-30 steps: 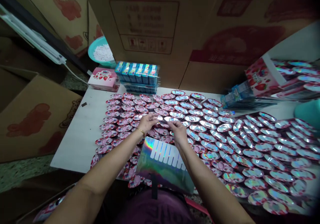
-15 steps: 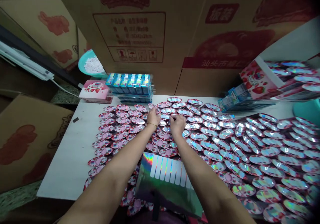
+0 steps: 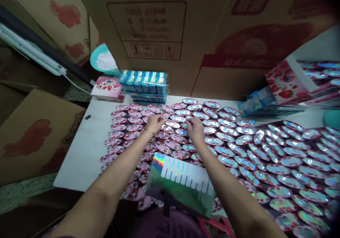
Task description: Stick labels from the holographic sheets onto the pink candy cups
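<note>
Rows of small oval cups with pink or shiny holographic lids (image 3: 228, 139) cover the white table (image 3: 85, 149). My left hand (image 3: 154, 123) and my right hand (image 3: 195, 129) hover over the lids near the table's middle, a short gap between them. Fingers of both hands are curled toward the lids, and whether they pinch anything is too blurred to tell. A holographic sticker sheet (image 3: 183, 183) with several white peeled strips lies between my forearms at the near edge.
Blue packs in clear wrap (image 3: 145, 84) and a pink strawberry box (image 3: 108, 87) stand at the table's back. A teal bowl of white bits (image 3: 104, 59) sits behind them. Big cardboard cartons (image 3: 186, 29) wall the back; another carton (image 3: 29, 131) is at left. More boxes (image 3: 287, 84) lie at right.
Both hands were together holding a shiny strip, reached forward onto the lids, and now have drawn apart and slightly back. The view has shifted a little.
</note>
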Tool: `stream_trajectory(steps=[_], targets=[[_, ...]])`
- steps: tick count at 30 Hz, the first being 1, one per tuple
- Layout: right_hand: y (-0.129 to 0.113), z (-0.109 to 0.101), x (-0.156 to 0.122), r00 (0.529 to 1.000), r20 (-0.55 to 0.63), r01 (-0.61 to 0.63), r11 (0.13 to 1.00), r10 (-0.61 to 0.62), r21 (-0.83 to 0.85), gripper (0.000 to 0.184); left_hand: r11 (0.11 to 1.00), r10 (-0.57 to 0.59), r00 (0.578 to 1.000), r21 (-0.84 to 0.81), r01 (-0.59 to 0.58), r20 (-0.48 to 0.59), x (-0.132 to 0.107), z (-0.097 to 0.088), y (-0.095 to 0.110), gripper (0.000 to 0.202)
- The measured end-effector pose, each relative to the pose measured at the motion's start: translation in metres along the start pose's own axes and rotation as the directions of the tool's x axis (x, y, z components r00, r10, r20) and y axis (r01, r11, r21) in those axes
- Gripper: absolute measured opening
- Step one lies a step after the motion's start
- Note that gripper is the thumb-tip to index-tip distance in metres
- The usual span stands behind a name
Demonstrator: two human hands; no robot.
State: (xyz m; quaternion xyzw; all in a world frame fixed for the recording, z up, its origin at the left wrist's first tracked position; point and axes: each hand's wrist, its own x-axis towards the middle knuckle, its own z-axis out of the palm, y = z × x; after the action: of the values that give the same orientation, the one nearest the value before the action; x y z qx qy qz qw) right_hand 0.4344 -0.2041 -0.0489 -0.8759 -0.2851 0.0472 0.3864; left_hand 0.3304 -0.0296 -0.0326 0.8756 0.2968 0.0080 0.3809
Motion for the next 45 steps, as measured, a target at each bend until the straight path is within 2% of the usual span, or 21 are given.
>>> stream_trajectory(steps=[1,3,4,5,8,11,15,19,21,23,25,27,29,30,31,33,34,36,39,42,45], targets=[[-0.005,-0.002,-0.013,0.994,0.077,0.077,0.995,-0.082,0.068,0.019,0.997,0.015,0.986,-0.073,-0.003,0.165,-0.017,-0.011,-0.010,0.024],[-0.021,-0.003,-0.043,0.947,0.232,0.186,0.968,-0.223,0.168,0.021,0.982,0.027,0.892,-0.177,0.059,0.450,-0.052,-0.027,-0.028,0.027],[-0.030,-0.002,-0.059,0.917,0.290,0.228,0.958,-0.272,0.176,0.022,0.975,0.025,0.851,-0.202,0.096,0.525,-0.068,-0.030,-0.034,0.027],[-0.039,0.001,-0.074,0.889,0.340,0.270,0.950,-0.308,0.154,0.022,0.969,0.024,0.831,-0.216,0.117,0.556,-0.082,-0.031,-0.039,0.026],[-0.056,0.012,-0.109,0.836,0.430,0.390,0.921,-0.342,-0.026,0.021,0.949,0.014,0.850,-0.275,0.154,0.526,-0.109,-0.017,-0.045,0.020],[-0.054,0.019,-0.128,0.805,0.460,0.494,0.853,-0.375,-0.170,0.024,0.880,-0.077,0.866,-0.374,0.291,0.493,-0.119,0.003,-0.045,0.026],[-0.038,0.020,-0.137,0.748,0.460,0.607,0.774,-0.479,-0.181,0.035,0.770,-0.227,0.858,-0.454,0.448,0.460,-0.128,0.016,-0.040,0.029],[-0.032,0.017,-0.139,0.714,0.444,0.650,0.748,-0.541,-0.134,0.032,0.727,-0.261,0.857,-0.494,0.477,0.445,-0.131,0.020,-0.040,0.028],[-0.037,0.011,-0.138,0.733,0.430,0.612,0.787,-0.527,-0.078,0.024,0.778,-0.268,0.865,-0.435,0.454,0.423,-0.129,0.020,-0.041,0.025],[-0.046,0.001,-0.135,0.803,0.389,0.477,0.878,-0.451,0.035,0.017,0.879,-0.235,0.907,-0.321,0.352,0.350,-0.126,0.019,-0.043,0.021],[-0.054,-0.014,-0.128,0.885,0.347,0.250,0.946,-0.310,0.206,0.015,0.969,-0.129,0.960,-0.172,0.175,0.247,-0.122,0.015,-0.043,0.015],[-0.057,-0.028,-0.118,0.927,0.352,-0.004,0.932,-0.132,0.361,0.015,0.997,-0.011,0.992,-0.079,0.021,0.128,-0.118,0.010,-0.038,0.010],[-0.055,-0.038,-0.108,0.917,0.399,-0.222,0.869,0.032,0.442,0.017,0.990,0.035,0.997,-0.140,-0.026,0.064,-0.114,0.006,-0.028,0.021],[-0.052,-0.041,-0.103,0.899,0.425,-0.315,0.830,0.105,0.460,0.018,0.971,0.019,0.997,-0.239,0.001,0.079,-0.112,0.006,-0.021,0.026],[-0.050,-0.042,-0.100,0.879,0.446,-0.393,0.789,0.170,0.473,0.020,0.931,-0.011,0.991,-0.361,0.058,0.130,-0.110,0.007,-0.014,0.030],[-0.044,-0.042,-0.095,0.842,0.467,-0.502,0.708,0.270,0.496,0.024,0.787,-0.085,0.960,-0.574,0.229,0.266,-0.106,0.010,0.000,0.037],[-0.042,-0.042,-0.094,0.827,0.472,-0.539,0.673,0.307,0.506,0.025,0.709,-0.118,0.943,-0.639,0.300,0.311,-0.104,0.013,0.006,0.040],[-0.038,-0.039,-0.094,0.804,0.478,-0.585,0.620,0.355,0.524,0.026,0.606,-0.172,0.930,-0.710,0.359,0.324,-0.100,0.020,0.014,0.039],[-0.029,-0.033,-0.095,0.800,0.466,-0.594,0.606,0.378,0.529,0.025,0.571,-0.215,0.942,-0.749,0.336,0.259,-0.091,0.033,0.017,0.035],[-0.015,-0.024,-0.093,0.855,0.318,-0.517,0.719,0.409,0.464,0.025,0.653,-0.240,0.957,-0.702,0.283,0.162,-0.077,0.049,0.014,0.026],[-0.002,-0.013,-0.086,0.925,0.120,-0.379,0.886,0.360,0.267,0.025,0.830,-0.204,0.979,-0.531,0.170,-0.006,-0.063,0.064,0.009,0.025]])
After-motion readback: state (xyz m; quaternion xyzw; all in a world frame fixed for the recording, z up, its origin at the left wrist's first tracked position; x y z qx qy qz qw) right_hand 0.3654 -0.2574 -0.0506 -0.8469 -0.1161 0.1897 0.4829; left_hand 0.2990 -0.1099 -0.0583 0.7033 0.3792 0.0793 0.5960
